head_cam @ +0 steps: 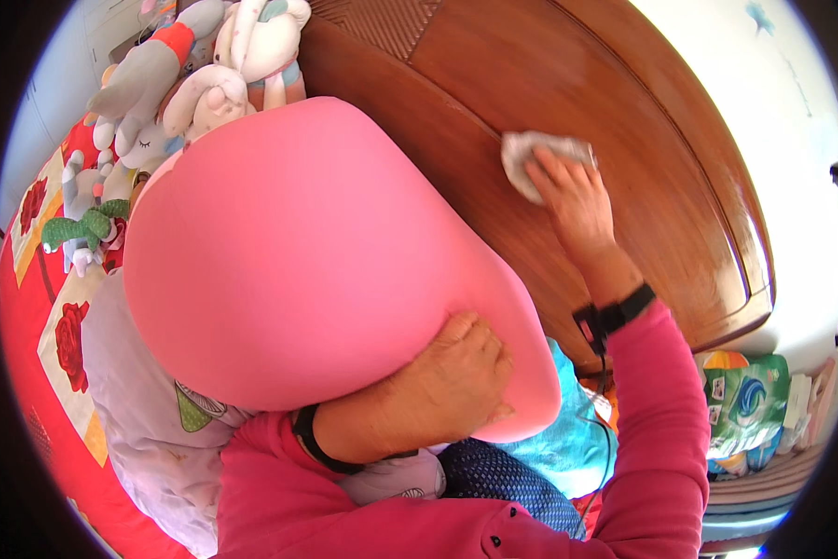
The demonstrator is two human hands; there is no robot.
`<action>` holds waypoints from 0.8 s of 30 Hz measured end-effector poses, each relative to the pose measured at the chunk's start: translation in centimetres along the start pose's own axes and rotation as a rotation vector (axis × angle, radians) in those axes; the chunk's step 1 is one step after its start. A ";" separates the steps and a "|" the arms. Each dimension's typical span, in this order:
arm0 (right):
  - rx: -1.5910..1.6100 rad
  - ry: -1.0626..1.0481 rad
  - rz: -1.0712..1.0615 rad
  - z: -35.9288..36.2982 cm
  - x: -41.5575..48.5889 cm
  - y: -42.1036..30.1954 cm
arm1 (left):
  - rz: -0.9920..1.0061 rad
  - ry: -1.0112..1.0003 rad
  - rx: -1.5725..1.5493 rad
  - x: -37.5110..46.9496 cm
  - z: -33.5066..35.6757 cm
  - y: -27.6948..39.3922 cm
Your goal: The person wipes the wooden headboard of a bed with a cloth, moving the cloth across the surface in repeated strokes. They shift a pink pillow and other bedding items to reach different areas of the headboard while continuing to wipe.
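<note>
My left hand (pixel 454 377) grips the lower right part of a large, smooth pink plush cushion (pixel 286 251), its fingers pressed into the surface and my forearm under its edge. The cushion lies across my front and hides part of a wooden headboard (pixel 643 189). Farther right, my right hand (pixel 573 182) presses a light grey cloth (pixel 524 164) flat against the headboard's brown, glossy panel. The fingers are spread over the cloth and slightly blurred. Black bands are round both wrists, and a thin cable hangs from the right one.
Plush toys (pixel 146 77) crowd the upper left, with a green knitted toy (pixel 87 227) lower down. A white pillow (pixel 139 419) lies on the red floral bedding (pixel 24 356). A turquoise cloth (pixel 555 447) is below the headboard; a green detergent pouch (pixel 747 405) stands at the right.
</note>
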State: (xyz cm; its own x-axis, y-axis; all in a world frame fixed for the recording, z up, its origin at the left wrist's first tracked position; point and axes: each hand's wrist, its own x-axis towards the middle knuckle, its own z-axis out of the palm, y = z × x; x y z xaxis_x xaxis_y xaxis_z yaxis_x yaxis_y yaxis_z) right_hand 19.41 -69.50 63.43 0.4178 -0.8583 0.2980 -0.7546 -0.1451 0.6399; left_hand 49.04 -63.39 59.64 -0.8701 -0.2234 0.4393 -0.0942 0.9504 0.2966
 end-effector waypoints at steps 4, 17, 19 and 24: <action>-0.067 0.204 0.046 1.3 14.1 -1.1 | 0.042 0.062 -0.066 -0.8 0.6 -0.6; -0.128 -0.094 -0.306 7.8 22.0 -8.6 | 0.087 0.012 -0.202 -1.3 1.5 -0.6; -0.023 -0.143 -0.304 7.5 18.7 -8.7 | 0.110 0.035 -0.221 -1.3 1.2 -0.5; -0.029 -0.148 -0.211 4.4 13.4 -4.6 | 0.126 0.076 -0.175 -1.5 0.6 -0.4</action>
State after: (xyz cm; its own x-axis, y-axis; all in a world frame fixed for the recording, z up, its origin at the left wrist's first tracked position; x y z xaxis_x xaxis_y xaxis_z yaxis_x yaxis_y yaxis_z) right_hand 26.27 -82.46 61.38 0.4844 -0.8734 0.0504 -0.6430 -0.3163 0.6975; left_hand 50.09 -63.34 58.34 -0.8302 -0.1276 0.5427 0.1037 0.9212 0.3751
